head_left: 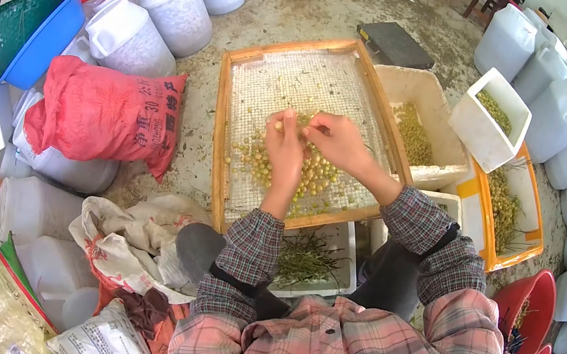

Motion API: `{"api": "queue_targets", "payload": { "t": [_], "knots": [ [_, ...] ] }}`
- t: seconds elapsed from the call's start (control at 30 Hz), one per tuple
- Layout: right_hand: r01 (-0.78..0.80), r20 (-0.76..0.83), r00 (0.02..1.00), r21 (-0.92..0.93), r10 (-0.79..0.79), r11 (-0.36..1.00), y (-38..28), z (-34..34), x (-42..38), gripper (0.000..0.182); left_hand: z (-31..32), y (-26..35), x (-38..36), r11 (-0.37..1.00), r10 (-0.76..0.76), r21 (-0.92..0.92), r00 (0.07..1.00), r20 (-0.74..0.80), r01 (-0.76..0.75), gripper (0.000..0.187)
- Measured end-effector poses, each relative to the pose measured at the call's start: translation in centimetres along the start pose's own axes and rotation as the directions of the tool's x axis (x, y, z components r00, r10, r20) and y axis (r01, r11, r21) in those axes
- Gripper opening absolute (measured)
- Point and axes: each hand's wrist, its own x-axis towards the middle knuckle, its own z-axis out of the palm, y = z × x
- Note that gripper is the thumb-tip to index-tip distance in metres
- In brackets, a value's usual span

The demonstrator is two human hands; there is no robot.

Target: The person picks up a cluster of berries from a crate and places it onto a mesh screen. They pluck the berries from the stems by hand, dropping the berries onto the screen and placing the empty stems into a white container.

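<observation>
Over the middle of a wood-framed mesh screen (269, 83), my two hands are close together. My left hand (286, 149) is closed, with its fingertips around small yellow-green berries. My right hand (339, 141) is pinched beside it, and whatever is between its fingertips is too small to make out. Loose round berries (313, 178) lie on the mesh below and around both hands. Under the near edge of the frame, a white foam box (333, 281) holds thin green stems (307, 257).
Right of the screen are foam boxes (443, 176) of berries and an orange-rimmed crate (489, 251). A red sack (109, 112) and white barrels (176, 14) stand at the left. Woven sacks (138, 227) lie at the lower left. Further right are a red basin (535, 297) and more barrels (559, 119).
</observation>
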Motion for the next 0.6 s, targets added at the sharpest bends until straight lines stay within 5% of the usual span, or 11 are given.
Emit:
{"api": "queue_targets", "payload": {
  "t": [0.23,0.37,0.47,0.5,0.57,0.6],
  "knots": [
    [0.020,0.036,0.999,-0.130,-0.015,0.991,1.0,0.8,-0.8,0.020,-2.3,0.3,-0.2,0.967,-0.149,-0.213,0.989,-0.012,0.143,0.035],
    [0.207,-0.030,0.976,-0.200,-0.217,0.958,2.0,1.2,-1.2,0.018,-3.4,0.2,0.1,0.978,-0.202,-0.043,0.979,0.022,0.203,0.036],
    [0.140,0.028,0.990,-0.213,-0.137,0.967,3.1,2.0,-1.1,0.021,-3.3,0.1,-0.3,0.981,-0.190,0.021,0.981,-0.027,0.191,0.037],
    [-0.121,0.077,0.990,0.020,0.119,0.992,2.4,2.1,-1.2,0.021,-3.0,-0.2,-0.5,0.985,-0.175,0.007,0.984,-0.020,0.175,0.038],
    [-0.610,0.324,0.792,0.394,0.517,0.688,0.2,2.1,-1.3,0.022,-2.9,-0.3,-0.6,0.988,-0.151,-0.027,0.989,-0.014,0.150,0.039],
    [-0.619,0.368,0.785,0.440,0.498,0.651,0.2,2.1,-1.2,0.024,-3.0,-0.4,-0.6,0.988,-0.145,-0.048,0.989,-0.018,0.144,0.039]
  ]
}}
